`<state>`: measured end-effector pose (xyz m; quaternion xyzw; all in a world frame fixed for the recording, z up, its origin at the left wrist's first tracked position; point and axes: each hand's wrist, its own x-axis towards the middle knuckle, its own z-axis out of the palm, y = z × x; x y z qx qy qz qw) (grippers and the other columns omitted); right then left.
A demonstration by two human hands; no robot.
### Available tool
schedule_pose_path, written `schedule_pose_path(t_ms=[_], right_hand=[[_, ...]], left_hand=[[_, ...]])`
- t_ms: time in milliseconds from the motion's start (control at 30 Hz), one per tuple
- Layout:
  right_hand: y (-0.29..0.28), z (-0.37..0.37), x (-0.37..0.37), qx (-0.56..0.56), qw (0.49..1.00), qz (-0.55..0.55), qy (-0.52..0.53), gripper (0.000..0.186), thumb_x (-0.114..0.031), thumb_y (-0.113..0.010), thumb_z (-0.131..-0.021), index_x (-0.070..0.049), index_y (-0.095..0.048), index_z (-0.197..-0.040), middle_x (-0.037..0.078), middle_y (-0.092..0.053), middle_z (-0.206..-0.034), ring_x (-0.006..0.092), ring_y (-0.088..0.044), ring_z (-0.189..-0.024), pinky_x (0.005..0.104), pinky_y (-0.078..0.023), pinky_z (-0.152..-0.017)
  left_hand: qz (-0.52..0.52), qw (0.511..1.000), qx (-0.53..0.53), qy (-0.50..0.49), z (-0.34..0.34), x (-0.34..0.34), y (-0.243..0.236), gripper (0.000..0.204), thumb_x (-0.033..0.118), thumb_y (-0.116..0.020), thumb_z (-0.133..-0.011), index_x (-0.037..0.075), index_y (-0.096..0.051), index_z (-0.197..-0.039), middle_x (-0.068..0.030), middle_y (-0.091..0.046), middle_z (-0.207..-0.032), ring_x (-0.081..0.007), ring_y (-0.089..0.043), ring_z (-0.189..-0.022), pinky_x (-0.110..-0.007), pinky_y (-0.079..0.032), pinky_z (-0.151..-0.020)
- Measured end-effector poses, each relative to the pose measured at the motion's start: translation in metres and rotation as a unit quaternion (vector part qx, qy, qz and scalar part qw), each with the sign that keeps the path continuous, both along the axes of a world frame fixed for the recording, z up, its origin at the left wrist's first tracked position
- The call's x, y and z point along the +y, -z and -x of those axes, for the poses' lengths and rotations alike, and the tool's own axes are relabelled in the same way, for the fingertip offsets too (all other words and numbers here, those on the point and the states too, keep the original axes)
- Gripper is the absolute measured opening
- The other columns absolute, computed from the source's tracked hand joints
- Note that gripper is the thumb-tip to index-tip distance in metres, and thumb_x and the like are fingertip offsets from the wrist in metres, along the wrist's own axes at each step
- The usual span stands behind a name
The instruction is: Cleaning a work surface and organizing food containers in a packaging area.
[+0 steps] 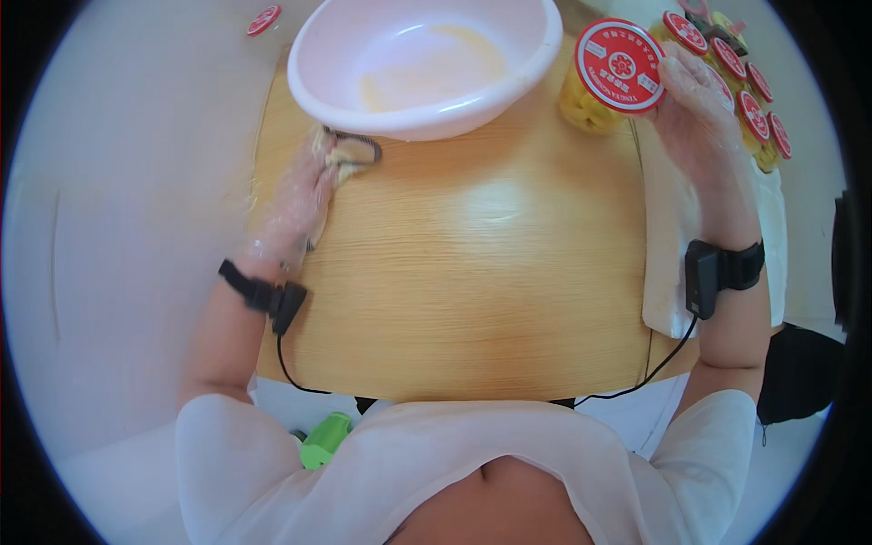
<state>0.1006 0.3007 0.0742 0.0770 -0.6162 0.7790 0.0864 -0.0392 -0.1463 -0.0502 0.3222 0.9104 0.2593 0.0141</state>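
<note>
My left hand (300, 195), in a clear plastic glove, is closed on a pale cloth (354, 156) with a dark edge, just below the pink basin (423, 113). A thin yellowish patch shows inside the basin. My right hand (693, 136), also gloved, grips a clear jar (590, 105) of yellow pieces with a red printed lid, right of the basin. The jar is held slightly tilted at the table's upper right, beside a group of similar jars.
Several red-lidded jars (754, 118) line the right side, above a white foam slab (669, 282). The wooden table (454, 272) spans the middle. A loose red lid (263, 20) lies top left. A green object (325, 440) is below the table; dark fabric (799, 372) is at right.
</note>
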Motion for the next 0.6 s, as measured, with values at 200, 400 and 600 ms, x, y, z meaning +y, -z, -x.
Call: schedule_pose_path(t_ms=[200, 400, 600], right_hand=[[0.006, -0.004, 0.000, -0.013, 1.000, -0.002, 0.009, 0.027, -0.023, -0.062, -0.095, -0.005, -0.061, -0.114, 0.004, -0.065, -0.104, 0.0116, -0.063, -0.097, 0.0270, -0.052, -0.080], [0.007, -0.005, -0.002, -0.017, 1.000, -0.010, 0.008, 0.029, -0.022, -0.063, -0.094, -0.003, -0.060, -0.116, 0.004, -0.065, -0.107, 0.0118, -0.062, -0.098, 0.0275, -0.051, -0.083], [0.010, -0.006, 0.000, -0.021, 1.000, -0.004, -0.003, 0.026, -0.020, -0.061, -0.095, -0.003, -0.060, -0.115, 0.004, -0.065, -0.106, 0.0115, -0.061, -0.099, 0.0283, -0.049, -0.085]], left_hand=[[0.105, 0.989, 0.077, -0.072, 0.071, -0.004, 0.003, 0.047, 0.031, -0.042, -0.101, 0.005, -0.048, -0.140, -0.0250, -0.041, -0.146, -0.0400, -0.036, -0.137, -0.043, -0.033, -0.113], [0.089, 0.988, 0.025, -0.126, 0.075, -0.006, -0.005, 0.047, 0.034, -0.041, -0.101, 0.004, -0.052, -0.135, -0.0240, -0.040, -0.147, -0.0384, -0.034, -0.138, -0.041, -0.034, -0.112], [-0.072, 0.988, -0.131, 0.041, -0.010, 0.029, -0.030, 0.039, 0.023, -0.045, -0.100, 0.004, -0.054, -0.133, -0.0202, -0.041, -0.147, -0.0402, -0.043, -0.130, -0.043, -0.037, -0.109]])
